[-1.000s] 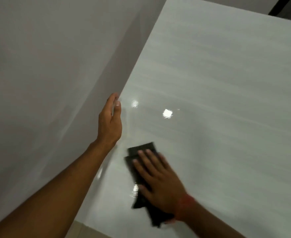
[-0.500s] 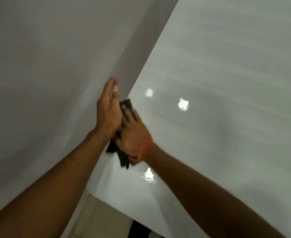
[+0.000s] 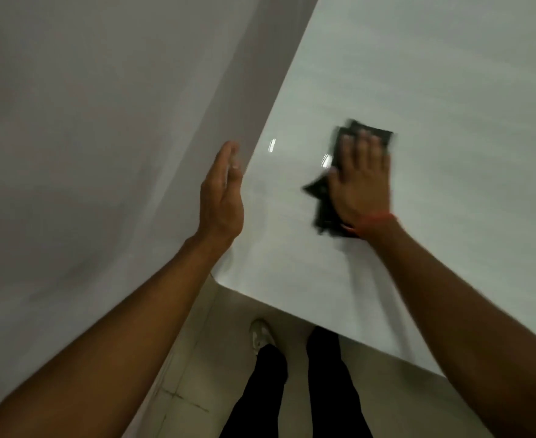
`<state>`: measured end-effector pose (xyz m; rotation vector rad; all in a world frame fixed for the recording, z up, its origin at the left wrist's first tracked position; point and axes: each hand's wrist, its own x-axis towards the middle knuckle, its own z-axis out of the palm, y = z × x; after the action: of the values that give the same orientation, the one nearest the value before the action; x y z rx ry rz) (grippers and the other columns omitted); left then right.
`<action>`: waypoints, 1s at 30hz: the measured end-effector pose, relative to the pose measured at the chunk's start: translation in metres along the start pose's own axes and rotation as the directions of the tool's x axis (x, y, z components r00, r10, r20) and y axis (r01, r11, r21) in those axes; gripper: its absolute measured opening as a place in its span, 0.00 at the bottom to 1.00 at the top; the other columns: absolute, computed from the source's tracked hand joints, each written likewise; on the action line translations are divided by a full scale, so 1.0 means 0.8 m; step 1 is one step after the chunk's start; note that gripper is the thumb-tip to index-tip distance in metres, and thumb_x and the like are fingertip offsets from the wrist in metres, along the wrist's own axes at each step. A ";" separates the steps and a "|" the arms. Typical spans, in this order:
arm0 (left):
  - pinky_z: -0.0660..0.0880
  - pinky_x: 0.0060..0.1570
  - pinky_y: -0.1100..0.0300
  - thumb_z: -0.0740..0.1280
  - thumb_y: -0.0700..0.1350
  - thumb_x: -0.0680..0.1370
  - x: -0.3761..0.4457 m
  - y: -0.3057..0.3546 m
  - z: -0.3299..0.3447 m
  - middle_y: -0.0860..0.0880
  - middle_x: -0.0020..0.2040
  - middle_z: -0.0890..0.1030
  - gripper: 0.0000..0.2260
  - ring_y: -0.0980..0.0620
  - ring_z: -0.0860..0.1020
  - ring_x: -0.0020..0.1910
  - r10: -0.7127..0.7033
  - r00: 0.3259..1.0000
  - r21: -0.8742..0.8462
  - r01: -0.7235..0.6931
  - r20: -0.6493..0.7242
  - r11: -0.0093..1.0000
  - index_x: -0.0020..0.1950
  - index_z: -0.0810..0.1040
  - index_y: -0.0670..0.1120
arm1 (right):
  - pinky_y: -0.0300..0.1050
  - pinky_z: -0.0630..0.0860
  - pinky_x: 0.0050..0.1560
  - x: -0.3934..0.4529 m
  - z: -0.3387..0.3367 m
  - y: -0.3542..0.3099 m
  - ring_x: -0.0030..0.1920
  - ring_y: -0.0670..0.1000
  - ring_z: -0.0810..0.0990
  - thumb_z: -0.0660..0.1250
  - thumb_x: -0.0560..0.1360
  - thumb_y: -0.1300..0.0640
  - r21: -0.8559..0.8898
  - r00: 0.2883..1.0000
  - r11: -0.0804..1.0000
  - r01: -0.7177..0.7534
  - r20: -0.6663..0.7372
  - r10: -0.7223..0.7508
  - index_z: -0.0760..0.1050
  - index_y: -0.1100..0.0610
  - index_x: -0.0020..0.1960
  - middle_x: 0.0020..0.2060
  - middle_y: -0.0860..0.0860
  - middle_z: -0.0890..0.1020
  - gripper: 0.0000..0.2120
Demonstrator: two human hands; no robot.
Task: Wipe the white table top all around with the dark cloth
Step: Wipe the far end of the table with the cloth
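I have the right hand pressed flat, fingers spread, on the cloth, pinning it to the desk rather than gripping it. The cloth sits a little in from the desk's left edge, not far up from the near left corner, with its dark folds poking out past my fingertips and beside the heel of the palm. My left hand is open, fingers straight and together, empty, set edge-on along the left edge where the desk meets the wall.

As for progress, I judge the wipe is under way but far from finished: the surface shines near the cloth, yet I can't tell wiped from unwiped by sight, and most of the top stretches away toward the far and right sides. I'd reckon those areas and the near edge are still to be covered.

The cloth looks thin, limp and bunched, blurred at its edges; it should slide easily on this glossy top.
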<state>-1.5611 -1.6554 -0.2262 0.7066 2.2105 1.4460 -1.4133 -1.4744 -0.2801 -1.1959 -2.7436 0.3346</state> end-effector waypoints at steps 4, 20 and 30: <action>0.63 0.70 0.70 0.51 0.52 0.83 -0.016 -0.007 -0.030 0.47 0.75 0.70 0.24 0.56 0.68 0.73 0.011 1.000 0.033 -0.012 0.011 0.999 0.77 0.64 0.44 | 0.62 0.49 0.77 -0.099 0.040 -0.201 0.80 0.60 0.49 0.54 0.82 0.44 0.143 0.925 0.923 0.357 0.088 -0.371 0.56 0.55 0.80 0.79 0.58 0.57 0.30; 0.62 0.75 0.60 0.52 0.56 0.83 -0.084 0.025 0.089 0.47 0.74 0.71 0.24 0.54 0.67 0.74 0.175 0.946 -0.019 -0.177 0.272 0.984 0.75 0.67 0.46 | 0.67 0.51 0.76 -0.315 -0.057 0.137 0.78 0.67 0.54 0.52 0.80 0.45 -0.030 0.864 0.864 -0.503 -0.013 0.503 0.58 0.64 0.78 0.77 0.66 0.58 0.33; 0.61 0.76 0.51 0.53 0.54 0.84 -0.151 0.122 0.294 0.51 0.75 0.70 0.22 0.53 0.65 0.75 0.266 0.816 -0.008 -0.306 0.513 0.952 0.76 0.68 0.46 | 0.59 0.54 0.77 -0.341 -0.093 0.286 0.80 0.60 0.51 0.54 0.80 0.42 -0.029 0.973 0.976 -0.217 0.074 0.218 0.56 0.55 0.80 0.79 0.58 0.56 0.32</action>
<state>-1.3101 -1.5278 -0.2189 1.3285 1.7978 1.1263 -1.0520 -1.5125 -0.2744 -1.5247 -2.6891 0.3835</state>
